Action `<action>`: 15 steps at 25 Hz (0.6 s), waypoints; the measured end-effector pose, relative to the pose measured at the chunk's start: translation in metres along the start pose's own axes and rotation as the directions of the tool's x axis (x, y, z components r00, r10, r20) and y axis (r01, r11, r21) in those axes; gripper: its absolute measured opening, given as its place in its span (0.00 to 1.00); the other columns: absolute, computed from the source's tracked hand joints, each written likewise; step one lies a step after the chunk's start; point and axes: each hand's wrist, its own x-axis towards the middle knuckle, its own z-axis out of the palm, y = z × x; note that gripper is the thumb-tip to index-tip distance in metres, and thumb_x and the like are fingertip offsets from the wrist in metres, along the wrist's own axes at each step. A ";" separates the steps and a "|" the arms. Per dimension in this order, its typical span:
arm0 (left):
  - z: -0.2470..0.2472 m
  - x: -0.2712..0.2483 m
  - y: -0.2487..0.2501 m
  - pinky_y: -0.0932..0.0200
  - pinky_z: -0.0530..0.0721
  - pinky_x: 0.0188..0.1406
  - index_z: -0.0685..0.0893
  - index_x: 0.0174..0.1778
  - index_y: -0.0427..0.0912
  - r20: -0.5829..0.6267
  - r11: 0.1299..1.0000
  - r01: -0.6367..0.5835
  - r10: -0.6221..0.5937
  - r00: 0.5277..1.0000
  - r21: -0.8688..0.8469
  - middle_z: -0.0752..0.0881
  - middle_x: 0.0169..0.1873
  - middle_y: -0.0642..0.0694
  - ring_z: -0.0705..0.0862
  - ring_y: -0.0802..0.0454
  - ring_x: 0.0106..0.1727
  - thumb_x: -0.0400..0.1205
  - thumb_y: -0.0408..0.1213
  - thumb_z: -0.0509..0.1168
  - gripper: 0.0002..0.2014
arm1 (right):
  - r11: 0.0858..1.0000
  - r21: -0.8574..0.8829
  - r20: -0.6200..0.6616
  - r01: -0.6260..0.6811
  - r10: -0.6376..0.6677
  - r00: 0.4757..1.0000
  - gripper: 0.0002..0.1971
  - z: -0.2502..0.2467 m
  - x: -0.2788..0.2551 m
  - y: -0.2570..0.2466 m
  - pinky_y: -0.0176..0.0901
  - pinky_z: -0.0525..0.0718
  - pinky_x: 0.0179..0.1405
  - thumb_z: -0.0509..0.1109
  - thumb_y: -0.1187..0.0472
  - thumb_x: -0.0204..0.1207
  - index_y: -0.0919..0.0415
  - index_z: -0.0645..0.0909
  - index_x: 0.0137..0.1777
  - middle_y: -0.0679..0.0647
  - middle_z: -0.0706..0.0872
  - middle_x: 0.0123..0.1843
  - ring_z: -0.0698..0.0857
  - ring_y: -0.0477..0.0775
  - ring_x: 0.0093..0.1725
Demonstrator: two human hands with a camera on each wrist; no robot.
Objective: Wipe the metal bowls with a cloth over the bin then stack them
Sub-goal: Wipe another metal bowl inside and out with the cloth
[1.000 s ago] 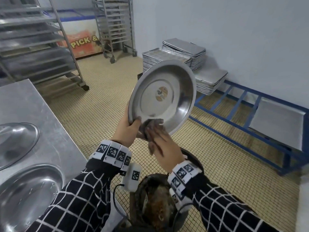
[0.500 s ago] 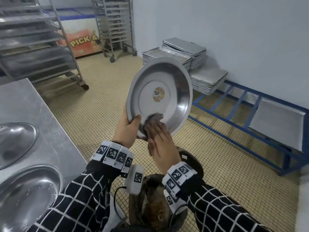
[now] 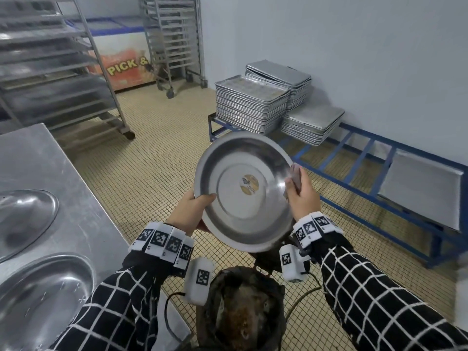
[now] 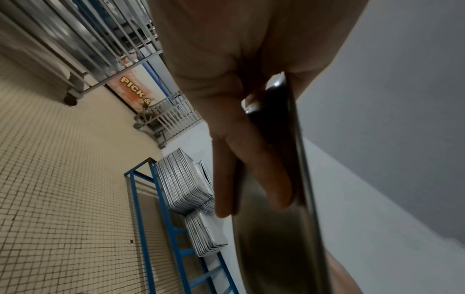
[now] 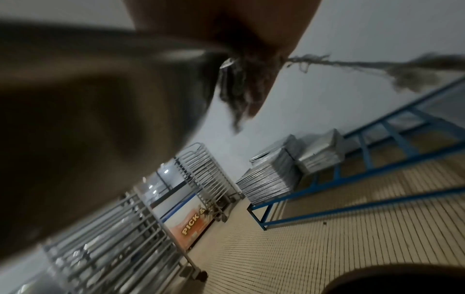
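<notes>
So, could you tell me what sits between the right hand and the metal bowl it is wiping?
A dark cloth, pressed by the right hand against the metal bowl rim; the head view shows it.

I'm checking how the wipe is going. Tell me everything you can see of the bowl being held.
The bowl is wide, shallow, round, shiny metal, with a flat base and a round paper sticker at its centre. It is tilted up with its inside facing the person, held in the air above the bin. The left hand grips its left rim, thumb inside. The right hand presses a dark cloth against its right rim.
</notes>
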 end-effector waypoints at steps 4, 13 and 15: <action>-0.004 0.003 -0.004 0.45 0.90 0.37 0.76 0.64 0.42 -0.055 0.996 -0.067 0.070 0.996 0.062 0.87 0.44 0.40 0.89 0.42 0.38 0.81 0.35 0.67 0.15 | 0.986 0.078 -0.032 -0.150 0.153 0.988 0.11 -0.005 -0.004 0.008 0.44 0.83 0.44 0.70 0.54 0.78 0.61 0.77 0.51 0.53 0.85 0.45 0.86 0.54 0.47; 0.022 -0.005 -0.003 0.58 0.89 0.31 0.73 0.58 0.48 -0.058 0.968 -0.249 0.247 0.967 -0.023 0.84 0.51 0.46 0.85 0.49 0.49 0.82 0.29 0.63 0.13 | 0.851 0.481 -0.074 -0.209 0.277 0.958 0.09 0.026 -0.038 -0.035 0.31 0.78 0.21 0.61 0.55 0.84 0.61 0.72 0.50 0.50 0.80 0.33 0.79 0.42 0.25; 0.012 0.000 -0.004 0.60 0.88 0.28 0.72 0.61 0.43 -0.111 0.971 -0.233 0.226 0.968 -0.053 0.83 0.49 0.46 0.85 0.48 0.48 0.83 0.28 0.60 0.12 | 0.905 0.349 0.047 -0.242 0.241 0.969 0.11 0.023 -0.042 -0.040 0.31 0.79 0.26 0.57 0.52 0.85 0.60 0.73 0.52 0.48 0.80 0.34 0.79 0.42 0.29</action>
